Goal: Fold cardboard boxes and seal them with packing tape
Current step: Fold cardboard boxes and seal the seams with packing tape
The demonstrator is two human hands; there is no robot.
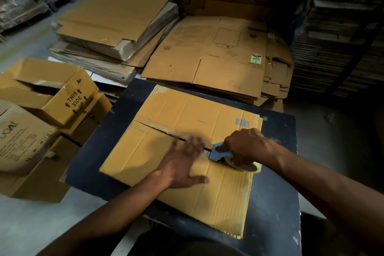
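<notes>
Both my forearms reach in from the near edge over a dark bench (276, 172). On it lies a flattened cardboard box (176, 172), its centre seam (158, 130) running from far left towards near right, straight into my right hand. That right hand (245, 147) sits at the seam's right end, its grip curled tight round a blue tape dispenser (220, 154) with the tape roll (247, 165) resting on the cardboard. My left hand (182, 164) is blurred, fingers spread flat, grip apart and holding nothing, just left of the dispenser and over the seam; I cannot tell whether it touches the cardboard. I judge the tape must be pulled leftward along the seam.
</notes>
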